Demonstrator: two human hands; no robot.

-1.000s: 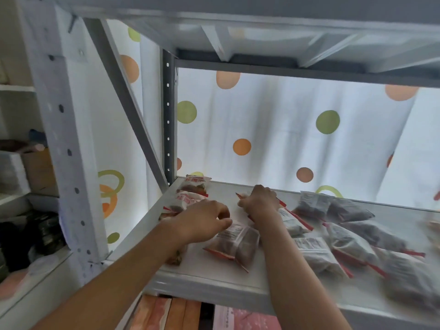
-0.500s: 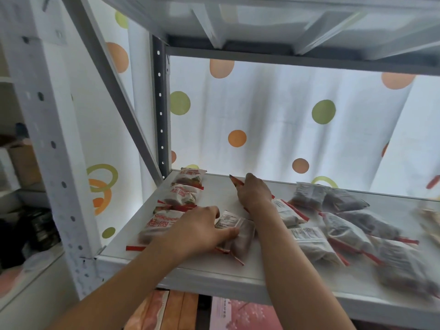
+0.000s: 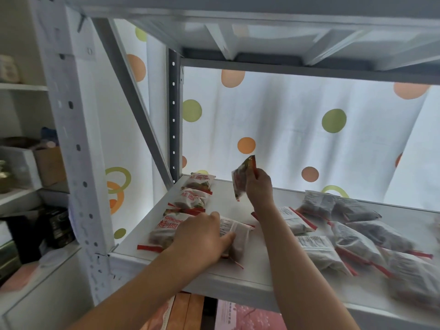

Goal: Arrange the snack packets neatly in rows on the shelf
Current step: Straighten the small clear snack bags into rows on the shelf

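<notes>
On the white metal shelf [image 3: 242, 277], three snack packets form a row along the left edge: a far packet [image 3: 201, 182], a middle packet [image 3: 190, 198] and a near packet [image 3: 164, 231]. My left hand [image 3: 202, 236] grips a packet [image 3: 235, 236] lying beside that row near the front. My right hand [image 3: 258, 186] pinches another packet [image 3: 242, 177] and holds it upright in the air above the shelf's middle. Several more packets [image 3: 352, 236] lie in a loose heap on the right half.
The grey upright post [image 3: 78, 148] and diagonal brace [image 3: 133, 101] frame the left side. The upper shelf [image 3: 262, 29] hangs low overhead. A dotted curtain [image 3: 285, 129] closes the back. Boxes sit on side shelving [image 3: 21, 191] to the left.
My right hand has lifted a packet off the shelf and turned it upright. My left hand has stayed on its packet near the front.
</notes>
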